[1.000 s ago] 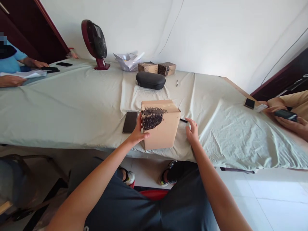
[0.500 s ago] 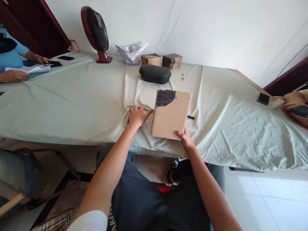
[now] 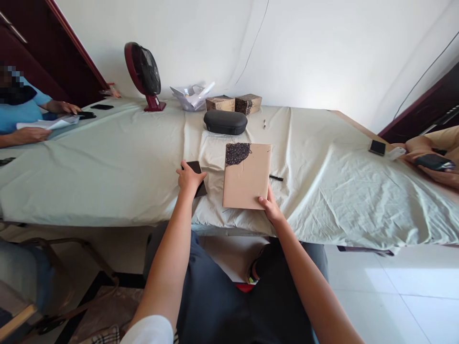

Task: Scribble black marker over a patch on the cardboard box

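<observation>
My right hand [image 3: 271, 205] grips the near right corner of a flat brown cardboard box [image 3: 245, 184], thumb on top and the other fingers mostly hidden. Dense black scribble covers the box's far left corner. To its left, my left hand [image 3: 190, 179] is over a dark phone [image 3: 201, 188] on the cloth, thumb at the right edge and fingers round the left edge. A black pen [image 3: 276, 177] lies just right of the box. Beyond the box sits a black zip case [image 3: 225, 123].
Two patterned boxes [image 3: 248, 103], a plastic bag with papers [image 3: 192, 98] and a fan [image 3: 152, 102] stand along the wall. A small pen [image 3: 264, 124] lies at the back. Other people sit at both ends, one holding papers [image 3: 50, 123]; a phone [image 3: 377, 147] is at right.
My left hand has shifted left, its fingers drawn in round the phone, which shows more now. My right hand still holds the box. The view has tilted up slightly.
</observation>
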`<action>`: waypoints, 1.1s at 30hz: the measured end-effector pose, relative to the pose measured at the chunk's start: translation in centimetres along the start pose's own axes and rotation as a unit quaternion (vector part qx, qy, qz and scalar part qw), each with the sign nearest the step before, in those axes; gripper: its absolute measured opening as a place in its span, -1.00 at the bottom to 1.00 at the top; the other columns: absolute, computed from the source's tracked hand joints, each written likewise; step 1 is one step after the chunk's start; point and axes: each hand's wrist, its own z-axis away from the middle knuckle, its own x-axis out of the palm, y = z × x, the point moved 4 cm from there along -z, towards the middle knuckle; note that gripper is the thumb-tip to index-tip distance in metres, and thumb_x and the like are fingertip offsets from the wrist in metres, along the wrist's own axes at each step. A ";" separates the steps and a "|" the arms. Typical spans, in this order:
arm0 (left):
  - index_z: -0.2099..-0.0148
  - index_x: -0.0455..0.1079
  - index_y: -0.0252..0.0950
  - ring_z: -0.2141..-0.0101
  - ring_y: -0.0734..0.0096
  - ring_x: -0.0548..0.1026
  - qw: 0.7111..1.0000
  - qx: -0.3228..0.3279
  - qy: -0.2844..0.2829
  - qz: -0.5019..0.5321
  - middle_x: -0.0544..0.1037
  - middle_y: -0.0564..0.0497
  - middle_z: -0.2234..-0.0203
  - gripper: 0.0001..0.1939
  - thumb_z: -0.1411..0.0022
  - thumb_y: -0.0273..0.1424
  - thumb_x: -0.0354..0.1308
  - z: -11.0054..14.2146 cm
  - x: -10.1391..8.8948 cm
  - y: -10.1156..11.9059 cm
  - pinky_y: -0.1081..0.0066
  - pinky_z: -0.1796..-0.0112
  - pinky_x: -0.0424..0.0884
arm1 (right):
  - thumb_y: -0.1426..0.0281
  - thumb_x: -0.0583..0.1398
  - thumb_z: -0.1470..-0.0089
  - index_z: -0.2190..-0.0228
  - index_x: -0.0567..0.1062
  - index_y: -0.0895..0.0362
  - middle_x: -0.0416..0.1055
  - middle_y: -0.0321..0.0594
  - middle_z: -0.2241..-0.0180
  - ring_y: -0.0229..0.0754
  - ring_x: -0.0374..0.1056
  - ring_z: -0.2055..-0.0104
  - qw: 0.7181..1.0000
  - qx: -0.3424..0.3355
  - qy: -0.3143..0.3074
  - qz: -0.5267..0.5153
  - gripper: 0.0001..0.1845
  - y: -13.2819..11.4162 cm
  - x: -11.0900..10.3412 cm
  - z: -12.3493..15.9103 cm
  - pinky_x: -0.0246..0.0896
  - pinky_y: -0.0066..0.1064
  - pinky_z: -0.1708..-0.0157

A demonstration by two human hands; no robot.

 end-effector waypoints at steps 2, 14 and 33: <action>-0.53 -0.08 -0.38 -0.18 -0.33 0.57 0.997 0.037 0.048 0.043 0.36 -0.52 -0.24 0.02 -0.21 -0.27 0.40 1.6 -1.3 1.0 -0.10 -0.17 0.51 | -0.17 0.32 -0.10 -0.51 0.12 -0.16 0.23 -0.24 -0.50 0.24 0.00 -0.59 1.000 -0.003 0.000 -0.005 0.09 -0.2 0.1 -0.1 -0.13 0.19 -0.59; -0.46 0.03 -0.22 -0.27 -0.17 0.44 0.870 0.355 0.190 0.286 0.38 -0.29 -0.24 -0.03 -0.08 -0.34 0.37 11.8 -4.7 5.3 -0.10 -0.26 0.47 | -0.24 0.34 -0.05 -0.54 0.03 -0.14 -0.03 -0.24 -0.61 0.29 -0.12 -0.63 1.000 -0.005 -0.019 0.020 0.21 -1.0 0.7 0.1 -0.20 0.19 -0.60; -0.55 0.01 -0.31 -0.29 -0.31 0.47 0.998 0.059 -0.035 -0.009 0.32 -0.49 -0.29 0.00 -0.23 -0.20 0.38 2.1 -3.3 -1.4 -0.08 -0.25 0.45 | -0.18 0.35 -0.05 -0.50 0.16 -0.15 0.14 -0.28 -0.55 0.27 -0.05 -0.61 1.000 -0.002 0.007 0.014 0.12 -1.1 0.6 0.1 -0.17 0.19 -0.59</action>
